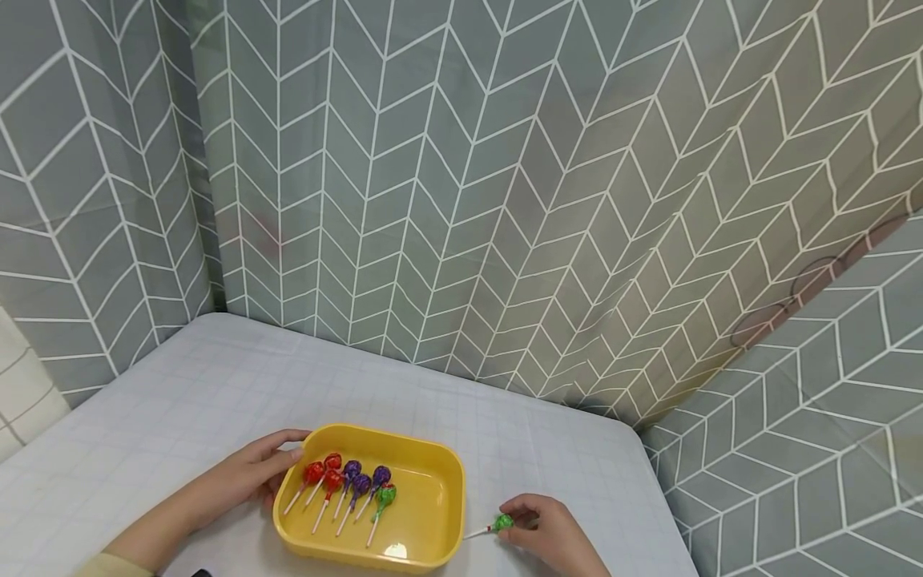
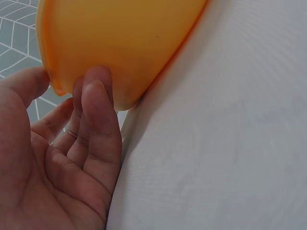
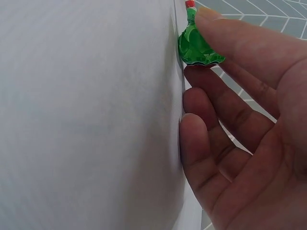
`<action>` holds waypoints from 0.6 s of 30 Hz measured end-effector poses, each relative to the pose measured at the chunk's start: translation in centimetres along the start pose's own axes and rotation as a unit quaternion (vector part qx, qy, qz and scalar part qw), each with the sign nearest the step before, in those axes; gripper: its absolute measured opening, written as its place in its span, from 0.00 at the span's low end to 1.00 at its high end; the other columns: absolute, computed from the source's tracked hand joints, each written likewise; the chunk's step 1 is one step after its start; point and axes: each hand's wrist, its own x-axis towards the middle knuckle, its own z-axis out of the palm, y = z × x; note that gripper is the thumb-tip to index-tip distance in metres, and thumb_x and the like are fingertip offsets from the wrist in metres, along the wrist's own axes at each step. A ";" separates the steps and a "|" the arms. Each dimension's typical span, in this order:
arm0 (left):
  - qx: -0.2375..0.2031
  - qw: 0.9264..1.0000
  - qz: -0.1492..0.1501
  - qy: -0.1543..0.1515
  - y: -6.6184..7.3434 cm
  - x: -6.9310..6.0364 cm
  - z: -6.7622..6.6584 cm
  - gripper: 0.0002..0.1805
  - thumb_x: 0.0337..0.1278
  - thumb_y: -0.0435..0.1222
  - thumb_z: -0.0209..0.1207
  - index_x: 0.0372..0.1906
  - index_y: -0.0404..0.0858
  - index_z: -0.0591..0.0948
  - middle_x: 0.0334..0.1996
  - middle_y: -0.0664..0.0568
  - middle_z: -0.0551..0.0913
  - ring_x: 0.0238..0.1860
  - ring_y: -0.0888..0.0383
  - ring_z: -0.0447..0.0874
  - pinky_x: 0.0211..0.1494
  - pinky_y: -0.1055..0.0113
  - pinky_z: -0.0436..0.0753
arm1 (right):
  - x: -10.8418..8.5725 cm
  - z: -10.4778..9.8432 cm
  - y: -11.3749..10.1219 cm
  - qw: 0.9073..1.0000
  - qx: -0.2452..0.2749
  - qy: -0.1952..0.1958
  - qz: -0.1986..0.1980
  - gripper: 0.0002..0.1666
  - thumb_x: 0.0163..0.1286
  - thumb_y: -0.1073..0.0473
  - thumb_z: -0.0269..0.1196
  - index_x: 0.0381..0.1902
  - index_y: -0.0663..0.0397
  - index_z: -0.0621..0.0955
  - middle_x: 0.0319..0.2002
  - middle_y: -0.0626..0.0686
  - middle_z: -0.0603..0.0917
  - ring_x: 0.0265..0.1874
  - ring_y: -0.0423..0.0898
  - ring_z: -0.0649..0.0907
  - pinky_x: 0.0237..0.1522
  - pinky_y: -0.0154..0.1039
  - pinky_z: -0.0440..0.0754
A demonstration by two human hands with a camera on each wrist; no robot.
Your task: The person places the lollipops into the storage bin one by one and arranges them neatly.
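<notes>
A yellow plastic tray (image 1: 441, 489) sits on the bed-like white surface. My left hand (image 1: 248, 473) grips its left end, thumb at the rim and fingers against the outer wall (image 2: 139, 57). Inside the tray lie three red lollipops (image 1: 332, 480), three purple lollipops (image 1: 360, 484) and one green lollipop (image 1: 385, 495), sticks toward the near side. Right of the tray, my right hand (image 1: 544, 529) pinches another green lollipop (image 1: 503, 522) by its wrapped head, low at the white surface. Its stick points left toward the tray. In the right wrist view the green wrapper (image 3: 196, 45) shows between thumb and forefinger.
A white cloth with faint grid lines (image 1: 238, 377) covers the surface. Grey curtains with a white chevron pattern (image 1: 404, 200) hang behind and at both sides. A small dark object (image 1: 201, 573) shows at the bottom edge, too cut off to name.
</notes>
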 end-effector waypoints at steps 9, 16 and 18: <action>0.003 1.000 -0.001 0.005 0.0 -0.1 0.0 0.37 0.73 0.54 0.49 0.75 0.36 0.58 0.32 0.41 0.81 0.30 0.46 0.80 0.33 0.57 0.83 | 0.0 -0.2 0.0 1.000 0.015 0.009 0.006 0.15 0.56 0.53 0.75 0.42 0.47 0.86 0.35 0.44 0.84 0.34 0.45 0.81 0.34 0.39 0.82; 0.004 1.000 0.000 0.003 0.0 -0.1 0.0 0.37 0.74 0.54 0.48 0.75 0.36 0.58 0.32 0.41 0.81 0.30 0.46 0.80 0.33 0.57 0.83 | -0.3 -0.8 0.0 0.998 0.064 0.011 0.006 0.19 0.57 0.51 0.75 0.45 0.51 0.85 0.40 0.47 0.84 0.36 0.46 0.85 0.38 0.42 0.84; 0.004 1.000 0.000 0.003 0.0 -0.1 0.0 0.37 0.73 0.54 0.48 0.75 0.36 0.58 0.33 0.41 0.81 0.30 0.46 0.80 0.33 0.57 0.83 | -0.4 -1.0 -0.1 0.997 0.077 0.008 0.007 0.20 0.58 0.52 0.74 0.46 0.53 0.85 0.41 0.48 0.84 0.36 0.46 0.85 0.39 0.44 0.84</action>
